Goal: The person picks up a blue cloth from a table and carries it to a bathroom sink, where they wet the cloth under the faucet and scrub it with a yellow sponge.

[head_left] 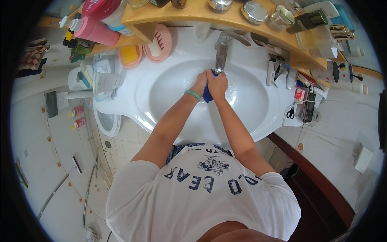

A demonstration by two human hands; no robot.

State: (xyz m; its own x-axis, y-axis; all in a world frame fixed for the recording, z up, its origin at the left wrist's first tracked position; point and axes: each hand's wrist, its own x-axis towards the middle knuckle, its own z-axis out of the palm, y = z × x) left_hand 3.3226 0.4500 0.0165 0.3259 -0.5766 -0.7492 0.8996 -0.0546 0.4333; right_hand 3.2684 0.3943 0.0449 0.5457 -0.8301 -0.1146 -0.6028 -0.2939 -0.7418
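Observation:
Both of my hands are together over the white washbasin (187,121), just below the spout of the metal faucet (222,54). My left hand (201,83), with a green bangle at its wrist, grips a wet dark blue cloth (207,94). On the other side, my right hand (218,84) closes on the same cloth, its fingers near the spout. Part of the cloth hangs down between the hands; the rest is hidden by them. Water glistens in the basin around the hands.
A wooden shelf (187,15) with bottles and jars overhangs the basin's back. Pink soap dishes (166,33) sit at the back left, near a squeeze tube (108,82). Tubes and black-handled scissors (290,113) lie at the right. A toilet (115,128) stands lower left.

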